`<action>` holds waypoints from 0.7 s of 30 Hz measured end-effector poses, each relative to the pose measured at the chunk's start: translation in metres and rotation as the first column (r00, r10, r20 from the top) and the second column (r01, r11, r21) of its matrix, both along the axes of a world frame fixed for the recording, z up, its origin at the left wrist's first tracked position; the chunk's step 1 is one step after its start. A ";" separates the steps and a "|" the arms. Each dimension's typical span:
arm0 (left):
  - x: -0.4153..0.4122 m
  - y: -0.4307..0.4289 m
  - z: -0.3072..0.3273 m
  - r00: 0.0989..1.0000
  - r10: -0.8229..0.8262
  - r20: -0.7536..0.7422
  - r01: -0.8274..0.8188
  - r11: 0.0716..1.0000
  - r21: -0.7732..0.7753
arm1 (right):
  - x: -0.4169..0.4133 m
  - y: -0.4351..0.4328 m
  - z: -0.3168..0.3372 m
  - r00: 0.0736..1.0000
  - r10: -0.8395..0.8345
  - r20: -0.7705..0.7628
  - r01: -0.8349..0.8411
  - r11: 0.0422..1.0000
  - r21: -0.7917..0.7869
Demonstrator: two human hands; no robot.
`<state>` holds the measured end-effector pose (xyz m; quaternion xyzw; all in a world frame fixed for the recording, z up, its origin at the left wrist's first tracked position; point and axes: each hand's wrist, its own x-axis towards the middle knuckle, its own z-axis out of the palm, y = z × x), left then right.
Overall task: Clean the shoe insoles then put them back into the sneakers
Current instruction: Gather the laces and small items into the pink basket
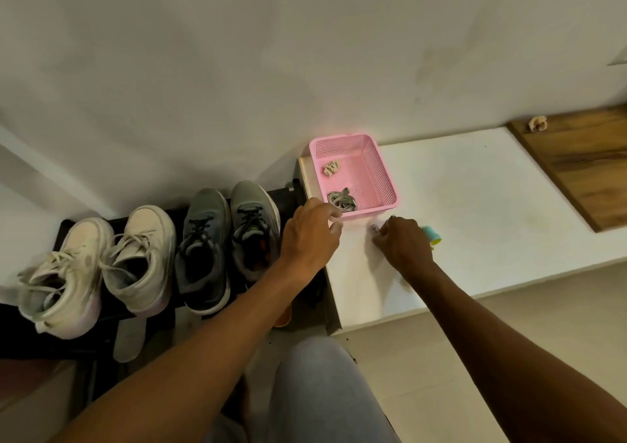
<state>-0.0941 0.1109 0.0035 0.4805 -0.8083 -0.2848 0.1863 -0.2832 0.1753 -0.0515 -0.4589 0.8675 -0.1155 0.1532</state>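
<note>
As both my arms reach forward over a white counter [475, 198], my left grip [310, 235] sits with curled fingers at the near left corner of a pink basket [380, 171]; I cannot tell whether it holds anything. My right grip [403, 242], just in front of the basket, pinches a small white scrap [374, 229]. Grey sneakers [230, 239] and white sneakers [101, 266] stand left of the basket on a black rack [286, 196].
</note>
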 end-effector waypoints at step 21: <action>-0.025 -0.030 -0.018 0.832 0.503 -0.235 -0.312 0.773 0.552 | -0.008 -0.085 0.086 0.950 0.142 0.278 -0.086 0.975 -0.206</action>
